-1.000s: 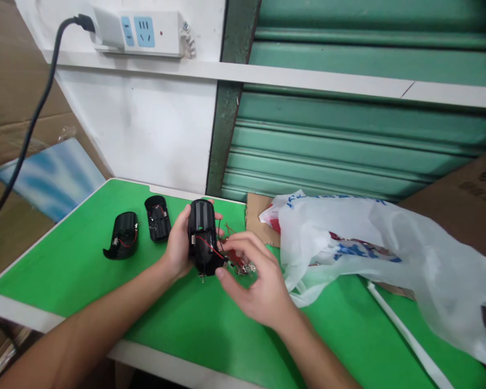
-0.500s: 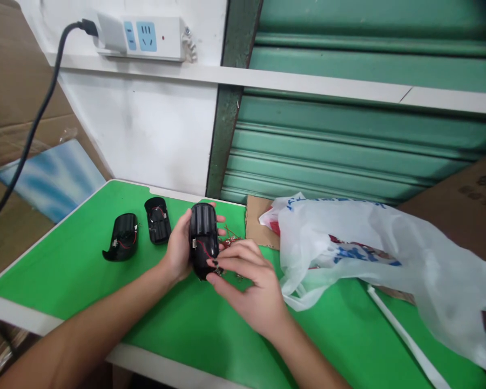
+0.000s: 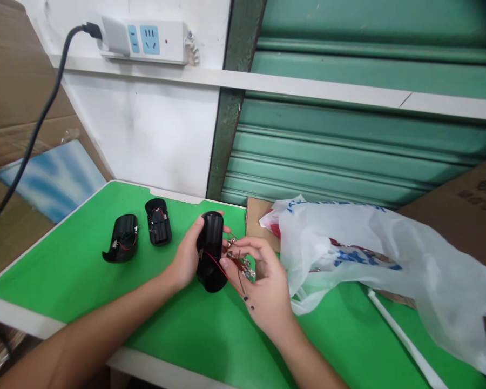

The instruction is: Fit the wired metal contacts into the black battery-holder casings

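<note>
A black plastic battery case (image 3: 211,232) with grooved slots and a red wire is tilted in my left hand (image 3: 187,258), thumb on its near side and fingers behind. My right hand (image 3: 263,281) is curled at the case's right edge, thumb against it; what its fingertips pinch is hidden. A red and a dark wire (image 3: 241,281) with small dark ends run over that hand. Behind its fingers lies a cluster of small metal pieces with reddish wires (image 3: 249,268). Two similar black cases with red wires, one curved (image 3: 123,237) and one straighter (image 3: 159,222), lie to the left.
A green-topped table (image 3: 178,335) carries everything. On the right lie a white plastic bag (image 3: 372,237), a cardboard piece (image 3: 263,216) and a white strip (image 3: 405,337). A power strip (image 3: 157,42) with a black cable (image 3: 51,102) is on the wall.
The battery case has shifted slightly right and turned in my left hand. My right hand has moved from its lower end to its right edge, and the wires now trail over that hand.
</note>
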Motion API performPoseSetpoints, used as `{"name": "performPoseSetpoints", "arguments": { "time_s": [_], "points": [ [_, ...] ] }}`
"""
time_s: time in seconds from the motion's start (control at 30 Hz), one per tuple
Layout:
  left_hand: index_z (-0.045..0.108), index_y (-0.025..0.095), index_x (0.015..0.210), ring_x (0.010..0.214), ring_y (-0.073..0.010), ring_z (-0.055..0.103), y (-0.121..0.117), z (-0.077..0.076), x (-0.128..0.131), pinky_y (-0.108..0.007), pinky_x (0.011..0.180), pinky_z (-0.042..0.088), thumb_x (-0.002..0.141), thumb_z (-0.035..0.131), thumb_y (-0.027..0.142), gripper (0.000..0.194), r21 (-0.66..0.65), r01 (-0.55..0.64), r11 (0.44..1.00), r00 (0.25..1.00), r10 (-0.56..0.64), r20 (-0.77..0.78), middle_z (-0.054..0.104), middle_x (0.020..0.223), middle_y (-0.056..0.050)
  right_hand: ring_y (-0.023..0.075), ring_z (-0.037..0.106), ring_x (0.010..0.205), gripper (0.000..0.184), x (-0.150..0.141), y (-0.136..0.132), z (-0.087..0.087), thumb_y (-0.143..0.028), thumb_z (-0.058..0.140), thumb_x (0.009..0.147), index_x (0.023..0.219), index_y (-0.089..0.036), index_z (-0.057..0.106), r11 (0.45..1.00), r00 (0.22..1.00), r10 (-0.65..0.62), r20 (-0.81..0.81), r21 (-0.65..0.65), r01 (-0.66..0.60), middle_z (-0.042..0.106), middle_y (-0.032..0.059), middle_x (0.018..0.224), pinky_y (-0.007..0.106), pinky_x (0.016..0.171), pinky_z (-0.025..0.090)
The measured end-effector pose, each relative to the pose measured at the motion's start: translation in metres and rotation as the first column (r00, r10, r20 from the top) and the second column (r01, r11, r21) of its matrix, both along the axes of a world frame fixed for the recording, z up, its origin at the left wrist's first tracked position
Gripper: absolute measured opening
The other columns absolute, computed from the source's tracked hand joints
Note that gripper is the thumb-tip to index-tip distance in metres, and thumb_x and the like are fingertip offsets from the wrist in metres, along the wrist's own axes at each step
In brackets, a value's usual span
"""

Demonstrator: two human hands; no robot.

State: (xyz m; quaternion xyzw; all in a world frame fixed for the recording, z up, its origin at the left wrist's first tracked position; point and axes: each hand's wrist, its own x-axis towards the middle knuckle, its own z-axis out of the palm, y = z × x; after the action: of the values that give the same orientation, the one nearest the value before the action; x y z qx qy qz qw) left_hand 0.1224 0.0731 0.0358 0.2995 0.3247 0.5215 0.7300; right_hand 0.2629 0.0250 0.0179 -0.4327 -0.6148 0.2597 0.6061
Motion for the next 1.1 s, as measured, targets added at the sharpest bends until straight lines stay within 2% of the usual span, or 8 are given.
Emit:
{"name": "performPoseSetpoints", "arguments": {
  "time_s": [0.1,0.23,0.4,0.63,0.77,0.9,1.0,1.1],
  "points": [
    [0.072,0.014,0.122,0.079,-0.0226,0.075,-0.002,-0.001,0.001,-0.032,0.076,0.059,0.09,0.072,0.054,0.051,0.03,0.014,0.999,1.0,-0.014,-0.01,0.08,0.096,-0.009,0.0163,0.07,0.073,0.009,0.003,0.0,0.003,-0.019,0.073,0.09,0.096,-0.025,0.07,0.997,0.99,-0.041,0.138,0.077,0.03,0.072,0.0018,0.085,0.027,0.063,0.056],
    [0.073,0.014,0.122,0.088,-0.0257,0.075,-0.006,0.001,0.003,-0.034,0.08,0.059,0.088,0.074,0.054,0.052,0.013,0.04,0.999,0.999,-0.04,0.001,0.08,0.096,-0.008,0.0172,0.069,0.081,0.018,0.005,0.002,0.008,-0.012,0.069,0.094,0.105,-0.025,0.073,0.972,0.951,-0.048,0.307,0.234,-0.026,0.076,0.0018,0.089,0.031,0.073,0.057],
    [0.072,0.014,0.122,0.095,-0.0273,0.077,-0.008,0.003,0.004,-0.037,0.087,0.06,0.092,0.071,0.051,0.048,-0.045,0.082,0.996,0.997,-0.081,0.018,0.081,0.102,-0.01,0.0175,0.068,0.082,0.025,0.005,0.002,0.007,-0.011,0.066,0.096,0.115,-0.026,0.074,0.953,0.923,-0.097,0.373,0.302,-0.022,0.073,0.0025,0.092,0.035,0.077,0.057],
    [0.073,0.013,0.124,0.096,-0.0273,0.078,-0.007,0.001,0.006,-0.035,0.086,0.06,0.092,0.071,0.051,0.049,-0.058,0.09,0.994,0.996,-0.088,0.029,0.081,0.104,-0.011,0.0187,0.068,0.081,0.027,0.007,0.002,0.007,-0.01,0.066,0.095,0.114,-0.027,0.075,0.946,0.924,-0.117,0.363,0.324,-0.007,0.073,0.0033,0.091,0.036,0.074,0.056],
    [0.073,0.013,0.126,0.099,-0.0278,0.077,-0.007,-0.004,0.005,-0.037,0.092,0.059,0.091,0.072,0.055,0.054,-0.037,0.095,0.995,0.996,-0.094,0.009,0.082,0.101,-0.01,0.02,0.07,0.088,0.02,0.007,0.001,0.009,-0.009,0.064,0.093,0.104,-0.025,0.071,0.965,0.938,-0.084,0.336,0.262,-0.008,0.073,0.0035,0.092,0.035,0.077,0.057],
    [0.074,0.013,0.125,0.099,-0.0273,0.076,-0.005,-0.006,0.005,-0.038,0.097,0.056,0.089,0.073,0.059,0.058,-0.017,0.091,0.996,0.995,-0.092,-0.041,0.082,0.095,-0.009,0.0205,0.071,0.085,0.014,0.009,0.001,0.011,-0.013,0.063,0.093,0.099,-0.025,0.066,0.975,0.94,-0.111,0.323,0.217,0.04,0.073,0.0031,0.088,0.034,0.073,0.058],
    [0.074,0.014,0.126,0.096,-0.0269,0.076,-0.004,-0.006,0.005,-0.036,0.09,0.058,0.087,0.074,0.06,0.06,-0.024,0.093,0.995,0.993,-0.095,-0.072,0.082,0.094,-0.007,0.0196,0.072,0.081,0.017,0.011,0.002,0.01,-0.014,0.065,0.093,0.105,-0.025,0.067,0.971,0.931,-0.154,0.33,0.227,0.081,0.076,0.0031,0.091,0.033,0.071,0.058],
    [0.071,0.016,0.13,0.091,-0.0264,0.076,-0.004,-0.005,0.005,-0.034,0.079,0.059,0.086,0.074,0.061,0.063,-0.038,0.096,0.995,0.991,-0.099,-0.085,0.081,0.096,-0.006,0.0193,0.075,0.083,0.023,0.013,0.004,0.006,-0.013,0.064,0.095,0.114,-0.026,0.068,0.974,0.937,-0.144,0.32,0.215,0.076,0.077,0.0045,0.096,0.034,0.074,0.061]
  ]
}}
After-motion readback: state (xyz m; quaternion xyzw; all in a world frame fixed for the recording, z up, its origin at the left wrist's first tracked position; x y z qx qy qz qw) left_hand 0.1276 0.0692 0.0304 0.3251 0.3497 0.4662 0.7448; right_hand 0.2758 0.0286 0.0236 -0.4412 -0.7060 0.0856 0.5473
